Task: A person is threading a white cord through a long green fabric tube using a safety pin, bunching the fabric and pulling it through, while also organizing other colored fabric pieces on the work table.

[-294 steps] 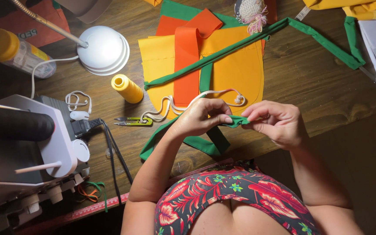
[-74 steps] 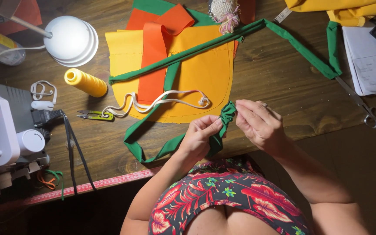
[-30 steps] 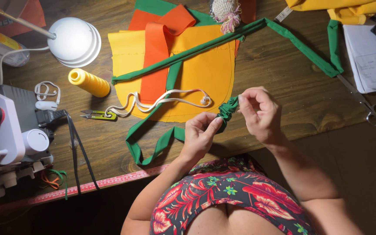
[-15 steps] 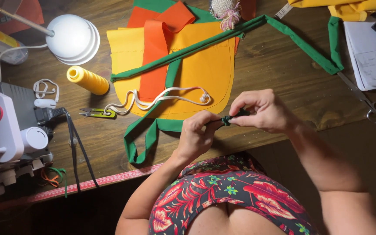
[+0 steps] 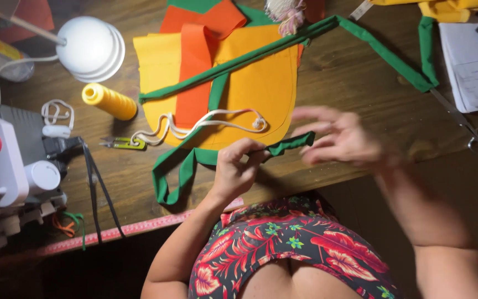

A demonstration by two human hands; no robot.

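My left hand (image 5: pixel 238 169) pinches the end of a long green fabric strip (image 5: pixel 286 145) above the near edge of the wooden table (image 5: pixel 349 77). A short gathered piece of the strip sticks out to the right of my fingers. Just right of that end, my right hand (image 5: pixel 341 138) is blurred, with fingers spread and nothing in it. The strip loops down to the left, then runs up across a yellow fabric piece (image 5: pixel 261 83) with an orange strip (image 5: pixel 195 72) and a white cord (image 5: pixel 195 124) on it.
A yellow thread spool (image 5: pixel 109 101), small green snips (image 5: pixel 120 143) and a white lamp head (image 5: pixel 91 47) lie at the left. A sewing machine (image 5: pixel 1 166) stands at the far left. Scissors (image 5: pixel 466 124) and papers (image 5: pixel 471 61) are at the right. A red tape measure (image 5: pixel 139 227) runs along the table edge.
My right hand has let go of the green strip and pulled away to the right with fingers spread. My left hand still holds the strip's end.
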